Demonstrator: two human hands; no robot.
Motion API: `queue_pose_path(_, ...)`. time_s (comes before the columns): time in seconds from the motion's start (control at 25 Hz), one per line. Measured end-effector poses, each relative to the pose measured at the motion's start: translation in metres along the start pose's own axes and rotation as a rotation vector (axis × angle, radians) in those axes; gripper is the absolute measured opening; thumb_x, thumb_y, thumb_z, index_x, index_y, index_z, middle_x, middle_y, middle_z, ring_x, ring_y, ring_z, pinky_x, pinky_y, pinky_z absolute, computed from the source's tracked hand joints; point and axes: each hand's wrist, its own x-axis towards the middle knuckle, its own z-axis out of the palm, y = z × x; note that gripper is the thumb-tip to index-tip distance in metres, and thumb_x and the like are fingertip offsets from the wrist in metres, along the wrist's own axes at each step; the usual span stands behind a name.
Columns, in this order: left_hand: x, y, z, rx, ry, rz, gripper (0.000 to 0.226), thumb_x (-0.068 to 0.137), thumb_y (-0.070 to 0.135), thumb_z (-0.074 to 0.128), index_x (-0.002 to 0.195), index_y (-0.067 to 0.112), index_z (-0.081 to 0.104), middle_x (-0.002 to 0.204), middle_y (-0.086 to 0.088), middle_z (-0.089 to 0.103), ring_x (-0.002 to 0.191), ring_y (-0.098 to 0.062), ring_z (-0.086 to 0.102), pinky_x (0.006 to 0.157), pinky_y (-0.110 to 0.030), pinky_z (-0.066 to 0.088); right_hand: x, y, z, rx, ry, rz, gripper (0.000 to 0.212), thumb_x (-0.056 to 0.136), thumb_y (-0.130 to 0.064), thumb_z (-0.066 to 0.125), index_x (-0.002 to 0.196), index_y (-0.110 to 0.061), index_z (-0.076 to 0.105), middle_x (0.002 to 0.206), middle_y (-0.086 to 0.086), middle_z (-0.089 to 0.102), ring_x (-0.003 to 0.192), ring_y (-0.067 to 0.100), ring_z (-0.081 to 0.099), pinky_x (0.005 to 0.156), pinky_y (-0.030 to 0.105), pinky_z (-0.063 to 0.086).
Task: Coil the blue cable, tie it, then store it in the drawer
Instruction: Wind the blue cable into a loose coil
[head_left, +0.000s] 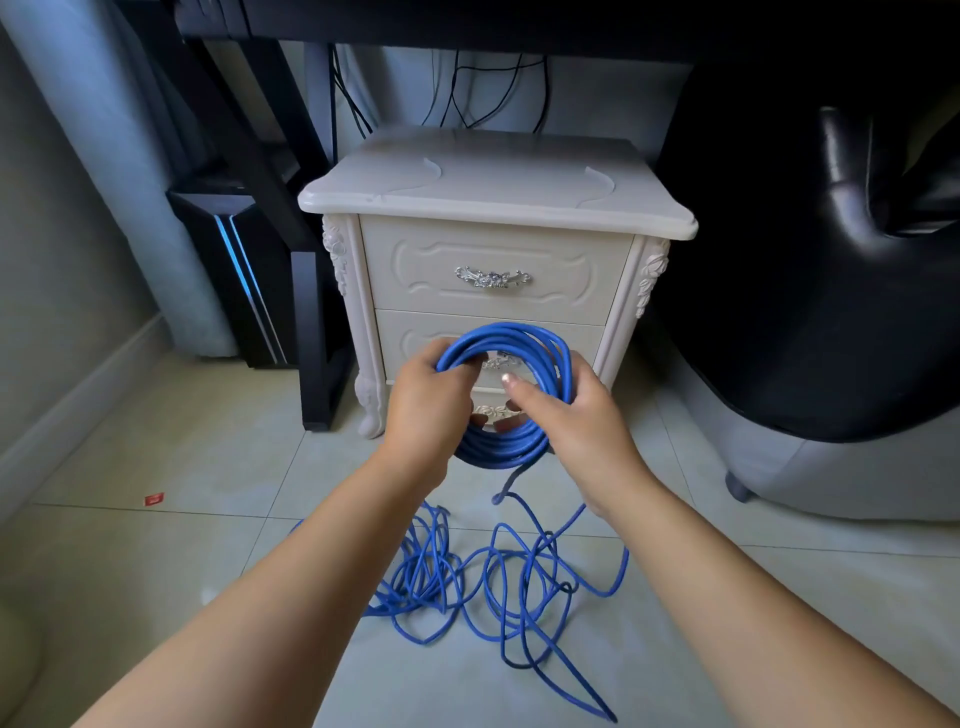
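A coil of blue cable (519, 343) hangs upright in front of the white nightstand's lower drawer (410, 338). My left hand (426, 410) grips the coil's left side, fingers curled through the loops. On the coil's right side my right hand (571, 415) holds it, thumb pointing up inside the ring. A loose tangle of the same blue cable (488, 582) lies on the tiled floor below my hands, joined to the coil by a hanging strand. The upper drawer (493, 270) is closed, with a silver handle (492, 278).
The white nightstand (493, 192) stands under a dark desk. A black computer tower (244, 270) with a blue light is at its left, a black and grey chair (831, 312) at its right. A small red scrap (154, 499) lies on the floor at left.
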Motion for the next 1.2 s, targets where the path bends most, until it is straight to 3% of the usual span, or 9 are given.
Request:
queue_pose_path(0.16, 0.0, -0.002, -0.001, -0.179, 0.101, -0.131, 0.017, 0.093, 0.011, 0.055, 0.084, 0.021, 0.066, 0.055, 0.007, 0.039, 0.052, -0.014, 0.035, 0.061, -0.032, 0.04, -0.011, 0.005, 0.016, 0.053, -0.057, 0.06, 0.032, 0.086, -0.023, 0.072, 0.111, -0.029, 0.053, 0.079, -0.006, 0.072, 0.075, 0.005, 0.071, 0.069, 0.023, 0.058)
queue_pose_path(0.32, -0.005, -0.009, 0.004, -0.269, 0.1, -0.158, 0.013, 0.095, 0.015, 0.053, 0.085, 0.018, 0.062, 0.052, 0.006, 0.039, 0.053, -0.015, 0.038, 0.066, -0.035, 0.037, -0.009, 0.004, 0.017, 0.174, -0.075, 0.157, 0.025, 0.092, -0.005, 0.061, 0.106, -0.024, 0.052, 0.098, 0.018, 0.066, 0.08, 0.026, 0.074, 0.064, 0.045, 0.062)
queue_pose_path(0.48, -0.01, -0.005, 0.0, -0.057, 0.018, -0.099, 0.005, 0.093, 0.024, 0.06, 0.091, 0.02, 0.064, 0.073, 0.002, 0.058, 0.072, -0.015, 0.055, 0.068, -0.027, 0.042, -0.001, -0.002, 0.005, 0.071, -0.021, 0.134, 0.022, 0.092, 0.002, 0.049, 0.091, -0.02, 0.05, 0.094, 0.026, 0.064, 0.071, 0.032, 0.072, 0.055, 0.045, 0.06)
queue_pose_path(0.64, -0.007, 0.0, -0.01, 0.104, -0.121, 0.042, 0.036, 0.086, 0.02, 0.07, 0.12, 0.03, 0.061, 0.097, 0.007, 0.068, 0.084, -0.007, 0.065, 0.067, -0.014, 0.047, 0.008, -0.007, -0.014, -0.33, -0.021, 0.004, 0.026, 0.089, -0.002, 0.047, 0.085, -0.027, 0.049, 0.088, 0.02, 0.066, 0.069, 0.031, 0.066, 0.053, 0.037, 0.059)
queue_pose_path(0.76, -0.003, -0.002, -0.015, 0.405, -0.174, 0.319, 0.064, 0.081, 0.008, 0.068, 0.135, 0.035, 0.049, 0.11, 0.011, 0.06, 0.089, 0.004, 0.061, 0.074, -0.007, 0.045, 0.009, -0.005, -0.019, -0.663, -0.143, -0.115, 0.023, 0.089, -0.007, 0.047, 0.096, -0.029, 0.046, 0.08, 0.01, 0.061, 0.07, 0.032, 0.058, 0.058, 0.039, 0.052)
queue_pose_path(0.84, -0.003, -0.004, -0.015, 0.574, -0.244, 0.496, 0.068, 0.078, 0.003, 0.064, 0.137, 0.033, 0.048, 0.116, 0.006, 0.056, 0.098, -0.002, 0.057, 0.081, -0.002, 0.038, 0.007, -0.006, -0.018, -0.853, -0.207, -0.211, 0.023, 0.09, -0.008, 0.048, 0.104, -0.025, 0.045, 0.079, 0.005, 0.056, 0.074, 0.033, 0.053, 0.061, 0.038, 0.043)
queue_pose_path(1.0, -0.003, -0.004, -0.009, 0.735, -0.24, 0.544, 0.039, 0.091, 0.012, 0.06, 0.128, 0.022, 0.054, 0.098, 0.003, 0.06, 0.08, -0.011, 0.051, 0.066, -0.013, 0.033, 0.005, -0.008, -0.015, -0.985, -0.169, -0.296, 0.022, 0.09, -0.01, 0.049, 0.105, -0.024, 0.041, 0.078, 0.002, 0.051, 0.073, 0.032, 0.049, 0.059, 0.035, 0.034)
queue_pose_path(1.12, -0.002, -0.005, -0.007, 0.715, -0.227, 0.449, 0.02, 0.097, 0.024, 0.056, 0.116, 0.018, 0.055, 0.088, 0.005, 0.059, 0.076, -0.019, 0.056, 0.068, -0.026, 0.044, 0.009, -0.006, -0.018, -0.811, -0.084, -0.145, 0.015, 0.089, -0.024, 0.056, 0.096, -0.029, 0.043, 0.074, -0.001, 0.058, 0.071, 0.028, 0.056, 0.059, 0.035, 0.042)
queue_pose_path(1.2, -0.001, -0.004, -0.007, 0.573, -0.179, 0.346, 0.011, 0.097, 0.025, 0.056, 0.104, 0.016, 0.055, 0.081, 0.002, 0.059, 0.071, -0.024, 0.062, 0.058, -0.026, 0.052, 0.011, -0.007, -0.021, -0.634, -0.085, -0.037, 0.015, 0.087, -0.031, 0.062, 0.095, -0.031, 0.05, 0.078, -0.002, 0.065, 0.072, 0.022, 0.063, 0.057, 0.03, 0.049)
